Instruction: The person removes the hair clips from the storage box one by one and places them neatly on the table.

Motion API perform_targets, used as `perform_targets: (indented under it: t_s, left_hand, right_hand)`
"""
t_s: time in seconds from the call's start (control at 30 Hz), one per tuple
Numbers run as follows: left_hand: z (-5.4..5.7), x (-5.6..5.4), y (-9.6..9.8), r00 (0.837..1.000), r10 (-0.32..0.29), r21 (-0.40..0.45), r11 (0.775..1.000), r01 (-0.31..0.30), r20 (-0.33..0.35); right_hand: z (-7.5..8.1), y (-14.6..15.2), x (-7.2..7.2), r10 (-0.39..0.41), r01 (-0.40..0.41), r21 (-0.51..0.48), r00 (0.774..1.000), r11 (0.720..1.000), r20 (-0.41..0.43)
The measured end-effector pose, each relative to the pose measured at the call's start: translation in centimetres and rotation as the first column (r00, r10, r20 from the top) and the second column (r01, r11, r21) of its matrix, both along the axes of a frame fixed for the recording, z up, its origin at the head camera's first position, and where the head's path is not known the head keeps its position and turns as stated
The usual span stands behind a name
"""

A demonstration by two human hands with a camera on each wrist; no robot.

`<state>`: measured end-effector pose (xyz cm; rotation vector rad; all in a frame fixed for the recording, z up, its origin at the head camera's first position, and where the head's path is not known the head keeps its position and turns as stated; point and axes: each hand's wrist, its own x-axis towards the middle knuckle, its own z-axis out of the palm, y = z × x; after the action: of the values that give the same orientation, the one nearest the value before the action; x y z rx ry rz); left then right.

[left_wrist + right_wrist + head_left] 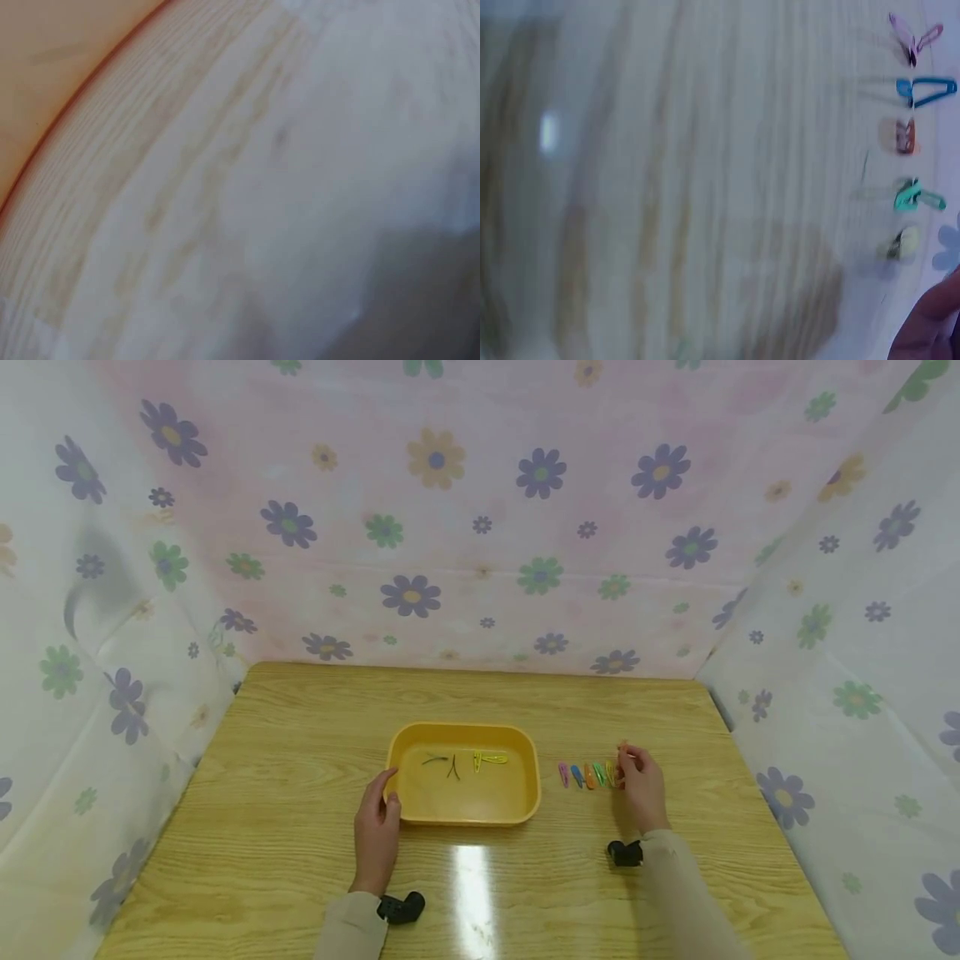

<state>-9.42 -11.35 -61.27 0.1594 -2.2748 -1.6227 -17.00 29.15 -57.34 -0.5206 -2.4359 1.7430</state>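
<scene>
My left hand [377, 835] rests at the left side of a yellow plastic tray [465, 818], its fingers and thumb touching the rim. Inside the tray lie a yellow hair clip [493, 759] and two thin dark pieces, one of them a forked piece [453, 767]. To the tray's right stands a row of small hair clips: pink [564, 774], blue [577, 776], orange [589, 777], green [599, 773] and yellow [611, 772]. At the row's right end my right hand [643, 785] pinches a small orange clip [622, 744], mostly hidden by the fingers.
The wooden table [285, 735] reaches back to a flowered cloth [480, 635], with more cloth along both sides. A black wrist camera [401, 907] sits at the left wrist and another black camera [625, 853] at the right. The left wrist view is blurred.
</scene>
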Motion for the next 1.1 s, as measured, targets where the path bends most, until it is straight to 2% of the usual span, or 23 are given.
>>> perform_targets:
  t_s: [0.13,0.23,0.3,0.43,0.53,0.77,1.1]
  left_hand:
    - [0.3,0.1,-0.4,1.0,0.007,-0.022,1.0,-0.007,0.01]
    - [0.5,0.2,-0.9,0.999,0.034,-0.026,0.999,-0.033,0.002]
    - [0.5,0.2,-1.0,0.999,0.038,-0.016,0.999,-0.038,-0.004]
    - [0.3,0.2,-0.7,1.0,-0.012,0.003,1.0,0.012,-0.001]
    - [0.2,0.1,-0.2,1.0,-0.021,0.013,1.0,0.021,-0.002]
    - [0.3,0.1,0.1,1.0,-0.015,0.029,0.999,0.015,-0.002]
    - [0.2,0.1,0.0,1.0,-0.017,0.02,1.0,0.017,-0.014]
  right_hand:
    - [-0.7,0.9,-0.5,-0.063,0.063,-0.007,0.997,0.998,0.044]
    - [-1.1,1.0,-0.9,-0.057,0.061,-0.055,0.995,0.997,0.079]
    - [-1.3,1.1,-1.0,-0.027,0.032,-0.07,0.996,0.997,0.083]
    - [-1.3,1.8,-0.6,-0.019,0.016,0.023,0.994,1.0,0.111]
    - [-1.1,2.4,-0.4,-0.008,-0.006,0.107,0.991,0.994,0.135]
    - [-0.6,3.1,-0.6,0.094,-0.125,0.174,0.981,0.977,0.172]
    - [0.3,3.7,-0.8,0.237,-0.27,0.11,0.94,0.957,0.244]
